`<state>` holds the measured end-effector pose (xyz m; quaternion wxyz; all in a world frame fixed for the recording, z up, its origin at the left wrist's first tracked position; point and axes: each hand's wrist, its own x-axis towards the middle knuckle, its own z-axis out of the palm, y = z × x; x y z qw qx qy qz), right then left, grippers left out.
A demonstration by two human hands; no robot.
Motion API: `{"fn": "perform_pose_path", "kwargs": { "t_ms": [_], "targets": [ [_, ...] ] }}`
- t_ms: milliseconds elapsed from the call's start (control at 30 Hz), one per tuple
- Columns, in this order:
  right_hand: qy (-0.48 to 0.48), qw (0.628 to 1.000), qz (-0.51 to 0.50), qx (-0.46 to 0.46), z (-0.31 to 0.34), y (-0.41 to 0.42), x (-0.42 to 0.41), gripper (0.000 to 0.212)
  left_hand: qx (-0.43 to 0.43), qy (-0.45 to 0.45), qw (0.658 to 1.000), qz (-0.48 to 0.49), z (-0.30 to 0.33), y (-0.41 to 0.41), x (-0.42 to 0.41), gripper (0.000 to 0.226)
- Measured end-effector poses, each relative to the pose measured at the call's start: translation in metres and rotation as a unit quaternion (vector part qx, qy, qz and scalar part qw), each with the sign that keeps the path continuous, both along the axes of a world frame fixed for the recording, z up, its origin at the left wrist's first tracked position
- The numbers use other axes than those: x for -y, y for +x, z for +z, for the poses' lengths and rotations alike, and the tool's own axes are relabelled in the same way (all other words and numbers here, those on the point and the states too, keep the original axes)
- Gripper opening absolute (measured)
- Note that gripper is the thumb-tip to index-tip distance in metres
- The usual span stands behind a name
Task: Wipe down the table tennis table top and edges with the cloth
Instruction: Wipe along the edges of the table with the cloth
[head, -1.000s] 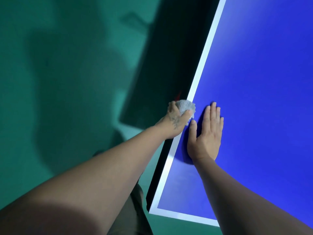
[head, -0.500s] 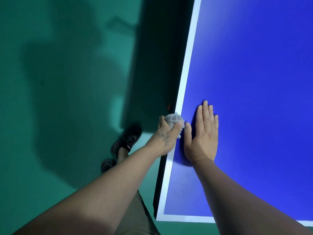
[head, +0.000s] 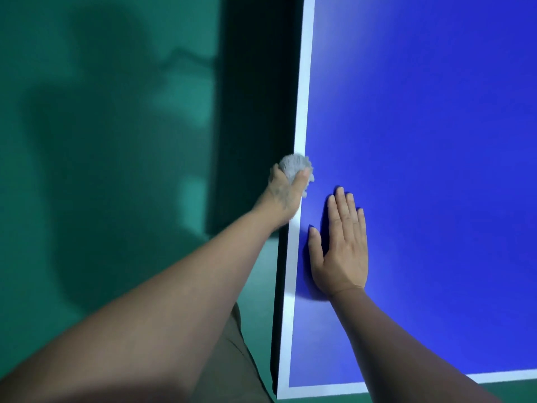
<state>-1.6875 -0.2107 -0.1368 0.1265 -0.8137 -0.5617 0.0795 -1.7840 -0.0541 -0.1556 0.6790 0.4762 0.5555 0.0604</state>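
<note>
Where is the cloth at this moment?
In the head view, the cloth is bunched in the left hand at the white left edge of the table, just ahead of the flat right hand.

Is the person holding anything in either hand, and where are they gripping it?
The left hand grips a bunched grey cloth round its lower part, against the table's white edge. The right hand lies flat, holding nothing.

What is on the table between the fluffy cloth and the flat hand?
Nothing. In the head view, only bare blue table top lies between the cloth, held by the left hand, and the flat right hand.
</note>
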Motion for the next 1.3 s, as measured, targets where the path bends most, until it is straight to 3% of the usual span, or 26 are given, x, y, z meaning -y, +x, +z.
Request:
{"fn": "perform_pose_path", "kwargs": {
  "t_ms": [167, 267, 400, 533, 600, 667, 733, 867, 1100, 1300],
  "targets": [
    [0.027, 0.998, -0.046, -0.028, 0.009, 0.005, -0.020, 0.048, -0.005, -0.067, 0.997, -0.024, -0.001, -0.033, 0.062, 0.073],
    [0.060, 0.996, -0.052, -0.029, 0.018, 0.024, -0.066, 0.031, -0.013, -0.071, 0.997, 0.003, -0.008, -0.014, 0.036, 0.083],
    [0.100, 0.994, -0.051, -0.014, 0.017, 0.060, -0.152, 0.039, -0.022, -0.001, 0.999, 0.033, -0.018, 0.033, -0.061, 0.092],
    [0.077, 0.996, -0.048, -0.016, 0.009, 0.095, -0.239, 0.053, -0.024, 0.020, 0.999, -0.008, -0.010, 0.054, -0.142, 0.090],
    [0.055, 0.996, -0.064, -0.018, 0.008, 0.108, -0.274, 0.061, -0.031, 0.035, 0.999, -0.019, -0.006, 0.054, -0.146, 0.083],
    [0.029, 0.997, -0.072, -0.009, 0.004, 0.115, -0.296, 0.065, 0.008, 0.054, 0.998, -0.006, 0.000, 0.050, -0.128, 0.061],
    [0.002, 0.997, -0.072, 0.010, -0.001, 0.117, -0.305, 0.067, 0.054, 0.047, 0.997, 0.024, 0.002, 0.040, -0.102, 0.034],
    [-0.010, 0.996, -0.081, 0.029, -0.002, 0.113, -0.305, 0.068, 0.088, -0.004, 0.995, 0.035, 0.010, 0.024, -0.065, 0.025],
    [0.000, 0.995, -0.099, 0.027, -0.001, 0.114, -0.308, 0.066, 0.101, -0.059, 0.991, 0.065, 0.019, 0.033, -0.084, 0.044],
    [0.011, 0.993, -0.110, 0.027, -0.003, 0.115, -0.311, 0.064, 0.112, -0.013, 0.991, 0.068, 0.008, 0.071, -0.180, 0.046]
  ]
}}
